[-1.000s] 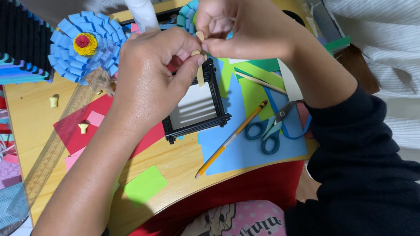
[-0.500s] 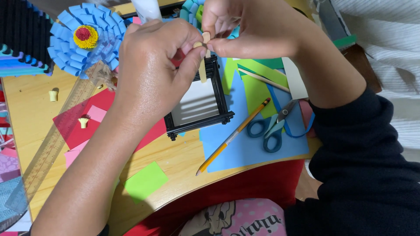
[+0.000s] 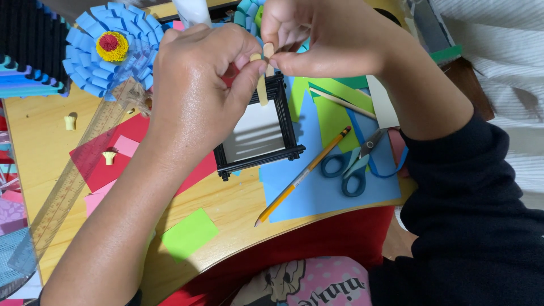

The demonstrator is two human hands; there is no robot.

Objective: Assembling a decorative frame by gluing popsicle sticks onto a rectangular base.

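Your left hand (image 3: 198, 85) and right hand (image 3: 323, 37) both pinch one wooden stick (image 3: 262, 85); it hangs straight down over the black frame (image 3: 259, 136).

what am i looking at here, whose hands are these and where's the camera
The camera sits on a person's head and looks down at that person's own two bare hands over a wooden craft table. There is no machine here.

The left hand and right hand meet near the top of the picture, and together pinch small pale wooden sticks between the fingers.

Just below them lies a square black frame built from dark sticks. Around it are a pencil, blue scissors, a clear ruler, a blue paper flower with a yellow and red centre, and sheets of red, blue and green paper.
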